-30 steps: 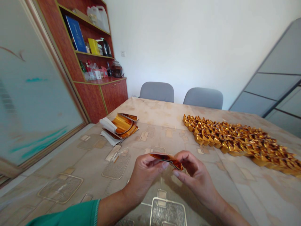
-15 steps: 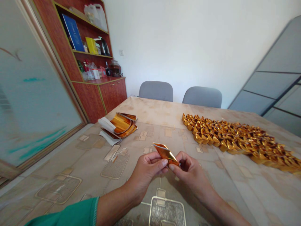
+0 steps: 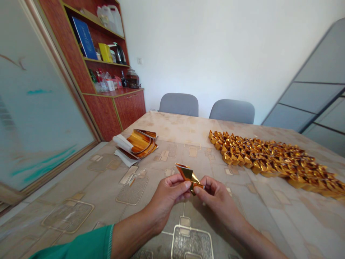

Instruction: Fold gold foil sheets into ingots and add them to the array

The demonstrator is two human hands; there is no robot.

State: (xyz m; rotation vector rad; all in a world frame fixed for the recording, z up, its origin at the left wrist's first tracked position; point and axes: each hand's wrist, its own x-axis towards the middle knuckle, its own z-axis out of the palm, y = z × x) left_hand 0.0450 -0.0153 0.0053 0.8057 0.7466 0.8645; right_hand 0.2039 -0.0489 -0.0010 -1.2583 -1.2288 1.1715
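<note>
Between my hands, above the near middle of the table, is a partly folded piece of gold foil paper point(image 3: 186, 173). My left hand point(image 3: 171, 190) pinches its left side between thumb and fingers. My right hand point(image 3: 212, 192) grips the lower right end, thumb in front and fingers curled behind. A pointed flap stands up toward the upper left. My fingers hide part of the folds. A loose stack of gold foil sheets with white backs point(image 3: 140, 144) lies curled beyond my left hand. To the right sit many folded gold foil ingots point(image 3: 258, 154), packed in rows.
A patterned cloth covers the table point(image 3: 102, 187). Two grey chairs point(image 3: 179, 104) stand at its far edge. On the left are a frosted glass door point(image 3: 40, 93) and a reddish wooden cabinet point(image 3: 129, 108) with jugs, boxes and a kettle. Grey panels point(image 3: 318, 86) lean at the right.
The lower right part of the foil paper has turned and opened a little between my fingers, with a fold now showing below my thumbs. Both hands stay nearly in place.
</note>
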